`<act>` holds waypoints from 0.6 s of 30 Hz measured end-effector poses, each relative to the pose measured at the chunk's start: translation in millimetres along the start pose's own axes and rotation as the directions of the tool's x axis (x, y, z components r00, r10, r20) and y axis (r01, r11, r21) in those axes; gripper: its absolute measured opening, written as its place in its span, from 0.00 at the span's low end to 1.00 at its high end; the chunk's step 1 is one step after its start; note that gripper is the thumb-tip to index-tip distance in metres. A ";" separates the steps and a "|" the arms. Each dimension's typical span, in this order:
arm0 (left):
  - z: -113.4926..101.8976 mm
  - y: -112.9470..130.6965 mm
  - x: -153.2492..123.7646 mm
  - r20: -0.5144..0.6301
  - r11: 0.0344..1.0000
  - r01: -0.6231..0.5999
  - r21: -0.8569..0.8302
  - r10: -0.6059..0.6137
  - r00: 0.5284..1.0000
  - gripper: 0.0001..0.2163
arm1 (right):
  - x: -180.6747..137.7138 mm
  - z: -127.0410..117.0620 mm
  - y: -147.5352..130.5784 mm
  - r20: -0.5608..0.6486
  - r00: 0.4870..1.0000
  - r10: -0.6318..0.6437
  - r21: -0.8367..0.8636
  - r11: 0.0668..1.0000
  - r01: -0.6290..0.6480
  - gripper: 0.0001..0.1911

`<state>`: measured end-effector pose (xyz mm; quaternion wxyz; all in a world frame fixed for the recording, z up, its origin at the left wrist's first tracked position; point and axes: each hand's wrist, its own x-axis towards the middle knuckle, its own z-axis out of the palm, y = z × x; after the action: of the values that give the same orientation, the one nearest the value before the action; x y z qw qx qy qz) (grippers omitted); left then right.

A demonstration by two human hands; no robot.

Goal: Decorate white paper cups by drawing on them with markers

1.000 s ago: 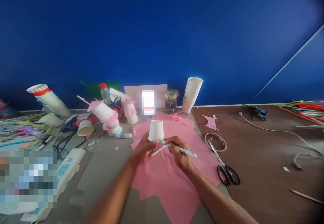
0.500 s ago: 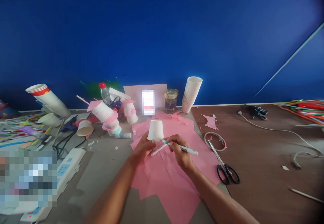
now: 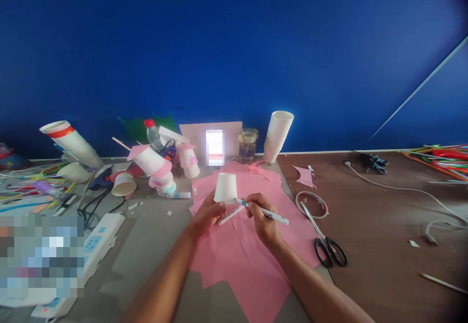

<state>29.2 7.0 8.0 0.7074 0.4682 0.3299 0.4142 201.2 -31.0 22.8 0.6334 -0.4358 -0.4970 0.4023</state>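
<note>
A white paper cup (image 3: 225, 187), its narrow end up, is held by my left hand (image 3: 209, 214) at the lower left of its rim. My right hand (image 3: 264, 219) grips a white marker (image 3: 275, 216) with a blue tip end, which points left at the cup's lower right edge. Whether the tip touches the cup I cannot tell. A second slim white pen (image 3: 231, 214) slants just below the cup, close to my left fingers. Beneath both hands lie overlapping sheets of pink paper (image 3: 252, 269).
Scissors (image 3: 325, 240) and a tape roll (image 3: 311, 205) lie right of the paper. A tall cup stack (image 3: 278, 137), a jar (image 3: 247, 145) and a lit screen (image 3: 215, 147) stand behind. Pink-trimmed cups (image 3: 148, 160) and a power strip (image 3: 93, 247) are on the left.
The marker tip has shifted slightly to the right along the cup's lower edge. My left hand keeps its hold on the cup. The whole view has drifted slightly.
</note>
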 end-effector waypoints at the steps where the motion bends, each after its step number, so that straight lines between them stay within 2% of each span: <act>1: -0.2 -0.1 0.0 0.000 1.000 -0.001 -0.002 0.001 1.000 0.19 | 0.1 -0.1 -0.3 0.003 1.000 0.006 0.017 1.000 -0.006 0.06; 5: -0.7 0.4 -0.5 -0.011 1.000 -0.006 0.004 0.006 1.000 0.19 | -0.1 0.1 -3.2 0.052 0.998 0.036 0.056 0.998 -0.039 0.06; 12: -2.1 -0.4 -0.4 -0.012 1.000 -0.002 -0.009 0.002 1.000 0.20 | -0.5 0.9 -4.3 0.070 0.997 0.024 0.007 1.000 -0.024 0.06; 18: -2.1 0.1 -1.2 0.019 1.000 -0.005 -0.014 0.006 1.000 0.17 | 0.2 0.5 1.0 -0.003 1.000 0.014 0.000 1.000 -0.014 0.06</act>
<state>26.9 6.7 7.5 0.7126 0.4679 0.3190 0.4142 200.7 -30.4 22.1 0.6313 -0.4397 -0.4930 0.4062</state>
